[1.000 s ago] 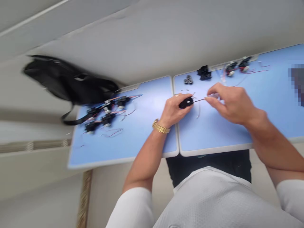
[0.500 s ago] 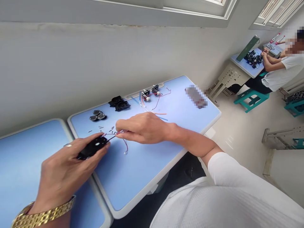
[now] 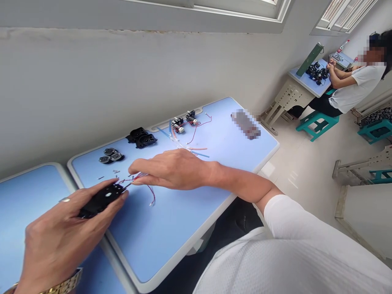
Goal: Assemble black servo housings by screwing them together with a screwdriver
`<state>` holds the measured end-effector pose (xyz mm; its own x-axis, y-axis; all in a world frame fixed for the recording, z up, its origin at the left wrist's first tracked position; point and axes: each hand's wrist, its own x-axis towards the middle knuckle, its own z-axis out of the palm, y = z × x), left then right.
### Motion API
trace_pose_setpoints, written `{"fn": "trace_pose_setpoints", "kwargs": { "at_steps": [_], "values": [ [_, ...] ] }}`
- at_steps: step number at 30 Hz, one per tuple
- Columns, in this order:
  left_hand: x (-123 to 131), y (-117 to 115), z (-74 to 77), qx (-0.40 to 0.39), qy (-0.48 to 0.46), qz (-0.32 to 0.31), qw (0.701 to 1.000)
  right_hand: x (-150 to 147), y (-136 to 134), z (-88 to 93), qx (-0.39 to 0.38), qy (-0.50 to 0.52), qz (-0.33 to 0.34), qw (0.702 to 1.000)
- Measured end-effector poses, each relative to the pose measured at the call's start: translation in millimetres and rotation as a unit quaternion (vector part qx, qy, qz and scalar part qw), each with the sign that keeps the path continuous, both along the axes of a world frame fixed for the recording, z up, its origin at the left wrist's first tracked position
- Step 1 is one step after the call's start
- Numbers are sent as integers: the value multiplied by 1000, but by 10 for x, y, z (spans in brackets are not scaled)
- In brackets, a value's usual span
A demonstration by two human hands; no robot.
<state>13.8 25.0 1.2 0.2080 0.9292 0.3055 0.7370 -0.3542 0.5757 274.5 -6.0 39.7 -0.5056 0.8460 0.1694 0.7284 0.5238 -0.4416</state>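
1. Left hand [image 3: 61,232] fingers [image 3: 92,190] clasp the black part [image 3: 102,199] low over the table [image 3: 190,204]; best kept steady
2. Right hand [image 3: 171,169], at its 3 o'clock, pinches the red wire [image 3: 150,194]; probably best guided gently, straight

Blue desk [image 3: 183,228], dark round metal pieces [image 3: 110,156] near its far left corner, black housings [image 3: 141,138] beside them, small wired motors [image 3: 183,121] along the far edge, pixelated object [image 3: 245,124] towards the right corner, another person [image 3: 352,87] seated at a distant desk [image 3: 301,79], teal stool [image 3: 317,124] on the floor.
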Motion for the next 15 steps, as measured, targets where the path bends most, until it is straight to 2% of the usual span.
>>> {"fn": "trace_pose_setpoints", "kwargs": {
  "at_steps": [3,5,10,15],
  "values": [
    [12,5,-2,5,-3,-2,1000,28,-20,37,-26,47,41,998],
    [24,4,10,13,-7,-5,1000,27,-36,58,-19,29,48,998],
    [29,-14,33,24,0,-21,999,-26,-36,19,51,-83,2,995],
    [-2,-17,36,27,-4,-47,998,-55,-24,13,67,-117,-27,991]
  ]
}}
